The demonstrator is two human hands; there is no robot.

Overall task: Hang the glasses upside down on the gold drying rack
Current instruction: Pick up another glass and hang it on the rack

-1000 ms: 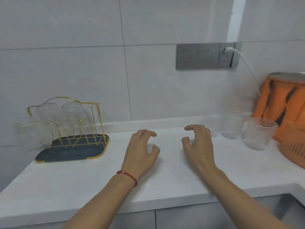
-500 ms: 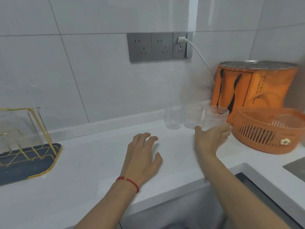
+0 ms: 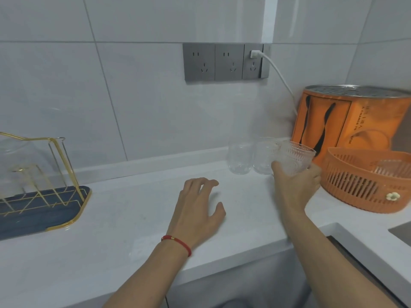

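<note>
My right hand (image 3: pixel 295 187) grips a clear ribbed glass (image 3: pixel 297 157), upright and tilted slightly, just above the white counter at the right. Two more clear glasses (image 3: pixel 239 160) (image 3: pixel 264 157) stand upright against the wall to its left. My left hand (image 3: pixel 198 210) hovers over the middle of the counter, fingers spread, holding nothing. The gold drying rack (image 3: pixel 55 165) on its dark blue tray (image 3: pixel 44 216) sits at the far left; faint upside-down glasses (image 3: pixel 20 156) hang on it, partly cut off by the frame edge.
An orange slotted basket (image 3: pixel 367 181) stands right beside my right hand, with an orange cylindrical container (image 3: pixel 355 121) behind it. A white cable (image 3: pixel 280 78) runs from the grey wall sockets (image 3: pixel 224 62). A sink edge (image 3: pixel 400 232) shows at the lower right.
My right hand reached right, closed on the ribbed glass and has raised it a little. The view turned right, pushing the rack to the left edge. My left hand stayed over the counter.
</note>
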